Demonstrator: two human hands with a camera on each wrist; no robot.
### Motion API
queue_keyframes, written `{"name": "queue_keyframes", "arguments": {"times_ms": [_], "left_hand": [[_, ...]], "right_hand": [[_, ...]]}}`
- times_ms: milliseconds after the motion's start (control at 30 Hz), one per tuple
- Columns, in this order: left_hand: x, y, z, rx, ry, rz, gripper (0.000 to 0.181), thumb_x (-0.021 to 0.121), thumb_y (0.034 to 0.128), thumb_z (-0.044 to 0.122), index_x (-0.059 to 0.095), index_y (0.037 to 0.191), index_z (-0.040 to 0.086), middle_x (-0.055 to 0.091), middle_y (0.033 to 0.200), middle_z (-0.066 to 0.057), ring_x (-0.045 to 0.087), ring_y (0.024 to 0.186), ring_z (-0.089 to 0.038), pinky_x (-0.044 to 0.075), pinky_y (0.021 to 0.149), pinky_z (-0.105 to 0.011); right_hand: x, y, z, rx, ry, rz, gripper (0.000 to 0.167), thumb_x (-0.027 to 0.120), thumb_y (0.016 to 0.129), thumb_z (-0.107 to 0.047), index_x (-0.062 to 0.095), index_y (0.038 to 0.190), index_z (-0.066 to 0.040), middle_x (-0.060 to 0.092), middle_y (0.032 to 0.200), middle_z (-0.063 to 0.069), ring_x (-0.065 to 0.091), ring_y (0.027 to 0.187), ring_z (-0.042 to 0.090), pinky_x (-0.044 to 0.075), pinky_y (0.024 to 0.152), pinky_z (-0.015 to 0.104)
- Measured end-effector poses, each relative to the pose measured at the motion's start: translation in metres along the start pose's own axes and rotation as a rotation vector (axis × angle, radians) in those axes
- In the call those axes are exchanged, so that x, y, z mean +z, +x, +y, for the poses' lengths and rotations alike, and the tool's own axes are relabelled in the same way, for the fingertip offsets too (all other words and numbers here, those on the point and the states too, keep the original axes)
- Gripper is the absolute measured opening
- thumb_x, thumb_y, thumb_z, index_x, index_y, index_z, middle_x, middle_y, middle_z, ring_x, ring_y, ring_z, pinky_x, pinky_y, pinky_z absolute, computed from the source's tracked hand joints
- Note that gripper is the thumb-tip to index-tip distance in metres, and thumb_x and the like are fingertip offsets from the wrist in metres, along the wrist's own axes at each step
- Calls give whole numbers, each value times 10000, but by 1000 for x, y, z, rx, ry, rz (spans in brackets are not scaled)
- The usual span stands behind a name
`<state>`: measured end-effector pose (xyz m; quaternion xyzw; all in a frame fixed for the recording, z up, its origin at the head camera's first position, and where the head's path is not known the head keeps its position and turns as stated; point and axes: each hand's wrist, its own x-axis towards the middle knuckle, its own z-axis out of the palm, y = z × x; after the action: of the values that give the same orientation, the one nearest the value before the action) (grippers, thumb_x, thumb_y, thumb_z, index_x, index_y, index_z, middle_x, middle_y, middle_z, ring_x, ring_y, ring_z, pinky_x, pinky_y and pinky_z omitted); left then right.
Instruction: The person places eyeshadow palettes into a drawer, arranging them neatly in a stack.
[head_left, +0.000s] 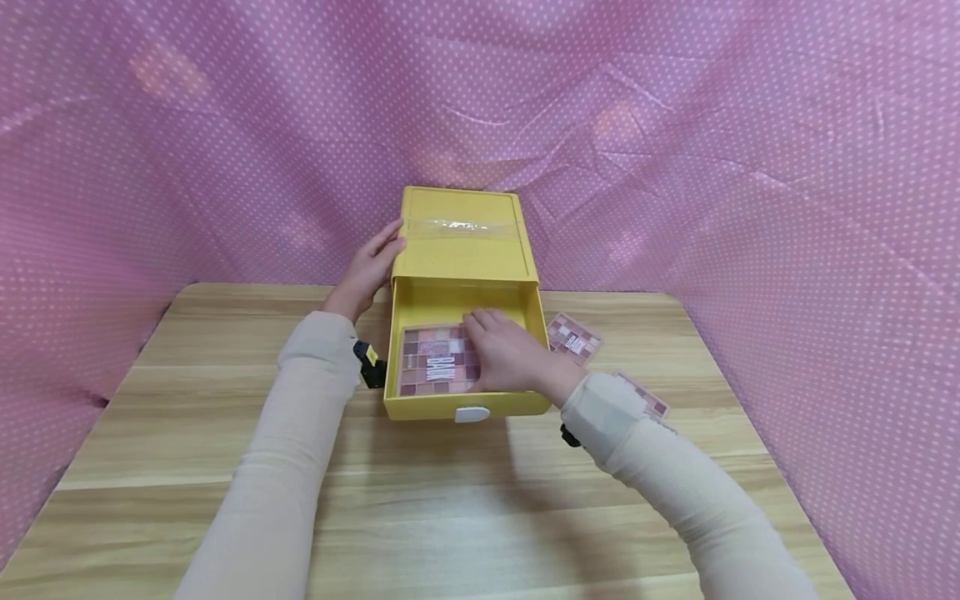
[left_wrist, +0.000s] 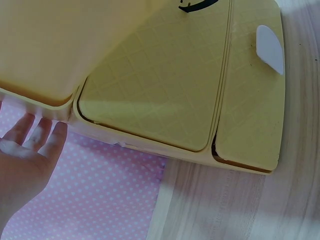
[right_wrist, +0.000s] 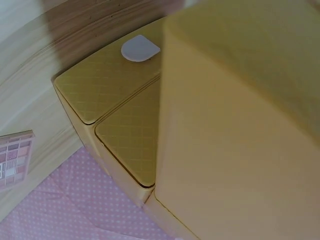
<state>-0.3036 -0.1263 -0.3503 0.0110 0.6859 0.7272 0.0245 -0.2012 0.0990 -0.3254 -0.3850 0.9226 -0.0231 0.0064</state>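
Note:
A yellow drawer cabinet (head_left: 465, 242) stands at the back of the table, its top drawer (head_left: 442, 408) pulled out. Inside the drawer lies a pink eyeshadow palette (head_left: 431, 358) with a checkered colour pattern. My right hand (head_left: 513, 354) reaches over the drawer's right wall and grips the palette's right part, fingers over the far edge, thumb near the front edge. My left hand (head_left: 372, 267) rests against the cabinet's left side near the top, its fingers extended. In the left wrist view, fingertips (left_wrist: 57, 135) touch the yellow wall. The right wrist view hides my right hand behind the drawer.
Two more palettes lie on the wooden table right of the cabinet: one palette (head_left: 573, 337) beside the drawer, another palette (head_left: 645, 396) partly behind my right forearm. Below the pulled-out drawer are closed drawers with white tabs (left_wrist: 269, 50). Pink dotted cloth (head_left: 300, 125) surrounds the table.

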Motion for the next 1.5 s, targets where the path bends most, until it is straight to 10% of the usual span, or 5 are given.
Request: {"name": "queue_keyframes", "arguments": {"times_ms": [600, 1500], "left_hand": [[1, 2, 0, 10, -3, 2, 499, 499, 869, 329, 334, 1336, 265, 285, 1370, 16, 395, 1139, -198, 384, 894, -323], [-2, 5, 0, 32, -18, -15, 504, 495, 876, 312, 326, 1343, 229, 256, 1384, -1, 369, 1161, -206, 366, 913, -331]], "right_hand": [[7, 10, -5, -22, -113, -31, 978, 698, 580, -512, 335, 1258, 92, 401, 1191, 182, 365, 1091, 275, 283, 969, 319], [-32, -12, 14, 152, 285, 50, 1209, 716, 537, -576, 57, 1372, -1, 178, 1373, 184, 182, 1237, 285, 219, 993, 398]]}}
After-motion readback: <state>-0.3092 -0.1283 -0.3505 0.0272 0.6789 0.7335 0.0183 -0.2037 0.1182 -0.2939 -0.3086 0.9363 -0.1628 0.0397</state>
